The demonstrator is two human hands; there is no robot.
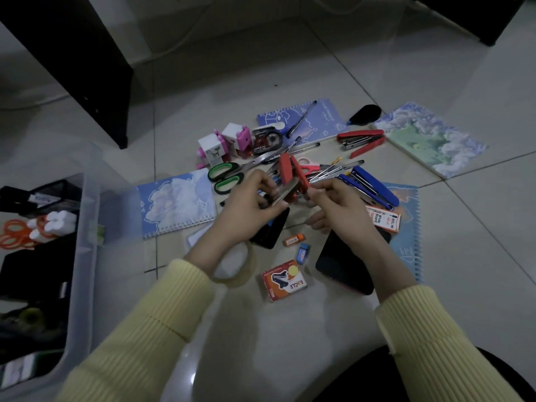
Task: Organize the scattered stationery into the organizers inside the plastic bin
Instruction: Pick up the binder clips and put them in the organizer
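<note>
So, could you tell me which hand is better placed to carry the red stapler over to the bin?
The left hand, probably. Both hands grip the red stapler, but the plastic bin sits on the left side, so the left arm reaches it without crossing the right hand.

L hand (251, 208) & R hand (338, 208) gripping open red stapler (291, 177) over stationery pile, plastic bin (84, 242) at left
</note>
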